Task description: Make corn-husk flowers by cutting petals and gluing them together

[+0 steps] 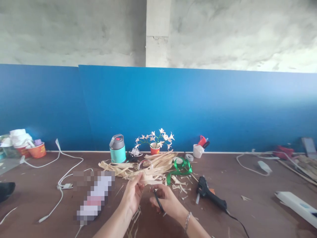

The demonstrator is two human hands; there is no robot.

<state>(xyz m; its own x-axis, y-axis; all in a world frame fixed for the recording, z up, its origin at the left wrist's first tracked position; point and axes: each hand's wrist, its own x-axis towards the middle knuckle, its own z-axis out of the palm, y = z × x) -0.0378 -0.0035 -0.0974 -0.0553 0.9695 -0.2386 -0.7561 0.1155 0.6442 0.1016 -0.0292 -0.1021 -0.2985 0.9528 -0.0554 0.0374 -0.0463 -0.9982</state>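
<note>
My left hand [134, 193] is closed, thumb and forefinger pinched at the end of a pale strip of dried husk [153, 181]. Just right of it, my right hand [166, 200] grips a slim black tool [158, 200] whose tip points toward the left fingertips; its exact kind is unclear. Beyond both hands spreads a pile of dried husk [123, 170]. A green ribbon [183, 166] lies curled at the pile's right side, with small husk scraps [180, 185] below it. Behind the pile stands a red paper cup [155, 150] holding white artificial flowers [162, 135].
A black glue gun [211, 195] with a cord lies to the right. At the back are a turquoise flask [118, 150], a tape roll [189, 157] and a white cup of tools [197, 151]. White cables [60, 172] and paper cups [37, 150] occupy the left.
</note>
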